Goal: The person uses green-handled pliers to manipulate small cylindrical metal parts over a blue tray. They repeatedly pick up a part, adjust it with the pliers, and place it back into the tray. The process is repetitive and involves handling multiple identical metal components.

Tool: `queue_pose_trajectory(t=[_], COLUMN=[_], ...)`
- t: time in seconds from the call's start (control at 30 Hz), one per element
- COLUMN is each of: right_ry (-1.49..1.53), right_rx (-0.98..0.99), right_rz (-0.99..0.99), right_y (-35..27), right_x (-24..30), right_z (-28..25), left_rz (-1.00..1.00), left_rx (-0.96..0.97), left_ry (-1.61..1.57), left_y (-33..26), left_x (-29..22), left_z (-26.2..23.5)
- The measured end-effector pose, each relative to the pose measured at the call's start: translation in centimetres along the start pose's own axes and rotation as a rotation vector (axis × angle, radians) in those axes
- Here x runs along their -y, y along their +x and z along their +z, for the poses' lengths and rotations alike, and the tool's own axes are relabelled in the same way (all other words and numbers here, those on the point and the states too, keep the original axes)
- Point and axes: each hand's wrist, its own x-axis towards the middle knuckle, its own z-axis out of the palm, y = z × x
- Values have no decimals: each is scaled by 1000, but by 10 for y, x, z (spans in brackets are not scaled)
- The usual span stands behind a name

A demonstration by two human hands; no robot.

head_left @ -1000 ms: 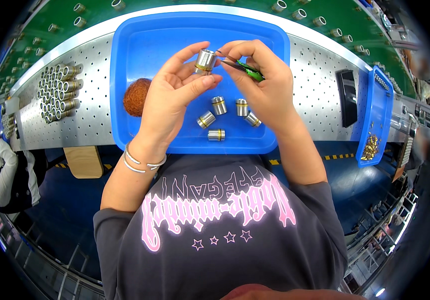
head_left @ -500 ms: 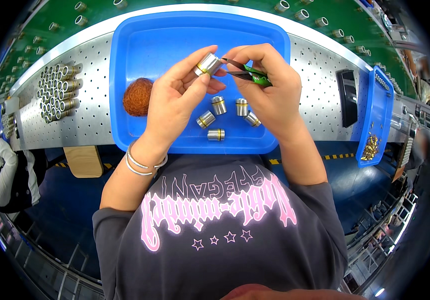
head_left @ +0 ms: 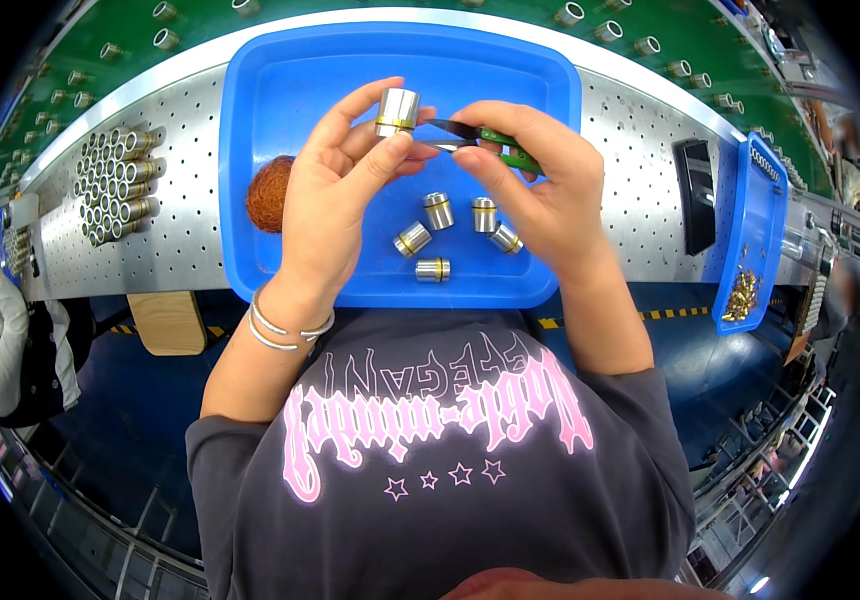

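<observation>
My left hand (head_left: 330,195) grips a shiny metal sleeve (head_left: 397,105) with a yellow band, held nearly upright between thumb and fingers above the blue tray (head_left: 310,85). In my right hand (head_left: 555,185) is a pair of green-handled snips (head_left: 510,152). Their two dark, pointed blades are parted and aimed left, close to the sleeve's banded lower end; whether they touch it I cannot tell. Below my hands several similar sleeves (head_left: 437,210) lie or stand in the tray. A ball of copper-coloured wire wool (head_left: 269,195) rests at the tray's left side, partly behind my left wrist.
On the perforated metal bench, many sleeves (head_left: 115,190) stand grouped at left. A black phone (head_left: 693,195) lies at right, beside a smaller blue tray (head_left: 775,215) with small brass-coloured parts (head_left: 741,293). A green surface (head_left: 350,8) beyond carries scattered sleeves. Another person's sleeved arm (head_left: 8,325) shows far left.
The metal sleeve has turned from tilted to nearly upright and shifted slightly up and left. My right hand has moved the snips left, their blades now beside its lower end.
</observation>
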Motion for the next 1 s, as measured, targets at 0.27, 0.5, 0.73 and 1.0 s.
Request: queue_pose_trajectory(t=[0.27, 0.5, 0.73, 1.0], right_ry=[-60, -57, -76, -10], right_rx=[-6, -1, 9, 4], right_rz=[60, 58, 50, 154], right_y=[-3, -3, -3, -3], right_x=[-7, -6, -8, -8], right_z=[6, 6, 5, 1], left_rz=[15, 15, 11, 14], left_rx=[19, 23, 11, -15], left_ry=[-11, -2, 4, -3], left_y=[-2, -3, -3, -1], left_x=[-1, -1, 0, 0], left_z=[2, 3, 3, 3])
